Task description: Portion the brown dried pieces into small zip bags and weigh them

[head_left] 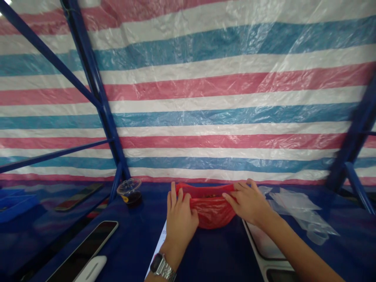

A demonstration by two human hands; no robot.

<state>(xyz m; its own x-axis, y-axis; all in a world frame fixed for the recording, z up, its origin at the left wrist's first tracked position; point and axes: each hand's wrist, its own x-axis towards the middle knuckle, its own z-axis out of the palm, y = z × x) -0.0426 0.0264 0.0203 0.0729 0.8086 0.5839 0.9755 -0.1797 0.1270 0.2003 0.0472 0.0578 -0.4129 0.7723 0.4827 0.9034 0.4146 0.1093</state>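
A red plastic bag (216,213) is stretched between my two hands with its mouth spread. Something small and brownish shows inside it, too little to name. My left hand (182,219), with a metal-band watch (161,266) on its wrist, grips the bag's left rim, some fingers pointing up. The right rim is pinched between the thumb and fingers of my right hand (251,203). Beneath my right forearm lies a white device with a flat tray and a dark display, like a digital scale (261,250), partly covered by the arm. White paper (158,246) shows beside my left hand.
Clear plastic bags (296,203) and a small clear cup (317,235) lie right. Left are a lidded cup of dark liquid (132,197), a black-screened device (85,248), a white object (92,269), a dark slab (79,197) and a blue tray (17,205). Blue posts (110,129) stand before striped sheeting.
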